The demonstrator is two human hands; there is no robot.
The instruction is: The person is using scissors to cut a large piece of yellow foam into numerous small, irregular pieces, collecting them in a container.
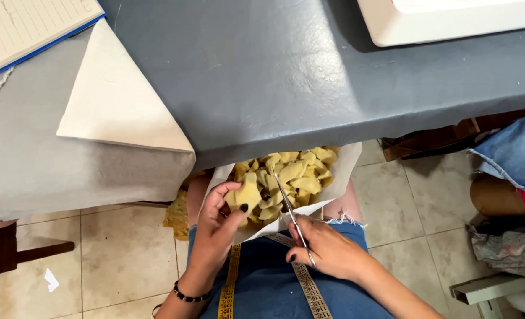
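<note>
My left hand (215,230) pinches a yellow foam piece (248,194) over my lap. A pair of thin metal scissors (287,207) is in my right hand (327,248), blades pointing up toward the foam. Under both lies a white cloth (342,171) heaped with several cut yellow foam scraps (298,171). A yellow tape measure (307,289) hangs down across my blue denim lap.
A grey-blue table (286,71) spreads above, with a folded cream fabric (114,100), a lined notebook (20,29) at top left and a white machine (446,20) at top right. Another person's knee (499,195) sits at right. Tiled floor below.
</note>
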